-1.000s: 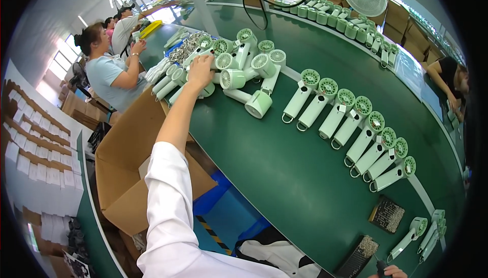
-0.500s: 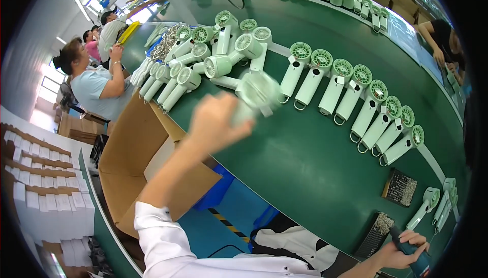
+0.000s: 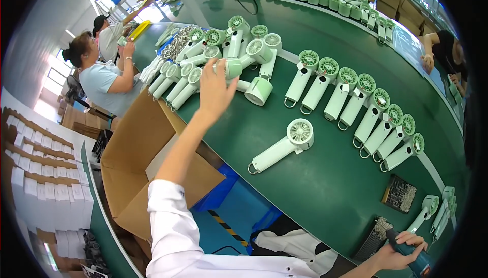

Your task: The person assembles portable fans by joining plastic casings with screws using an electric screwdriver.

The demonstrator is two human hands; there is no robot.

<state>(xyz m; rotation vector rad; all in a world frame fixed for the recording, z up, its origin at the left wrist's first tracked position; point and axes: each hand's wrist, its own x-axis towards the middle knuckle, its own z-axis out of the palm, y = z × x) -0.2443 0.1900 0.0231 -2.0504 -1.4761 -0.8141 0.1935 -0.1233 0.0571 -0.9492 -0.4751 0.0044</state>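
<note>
A pale green handheld fan lies alone on the green table, its grille up and its wire loop toward my front edge. My left hand is over the near side of a pile of similar fans, fingers stretched and apart. Its fingertips overlap the round head of one fan; whether they touch it I cannot tell. At the lower right, my right hand is wrapped round a teal and black electric screwdriver, beside a black tray of small screws.
Several fans with open heads stand in a slanting row. A second screw tray and more fans lie at the right. An open cardboard box sits by the table's left edge. A co-worker sits at the far left.
The fan that was in my left hand now lies on the table. My left hand has let go and moved up to the pile. My right hand still holds the screwdriver.
</note>
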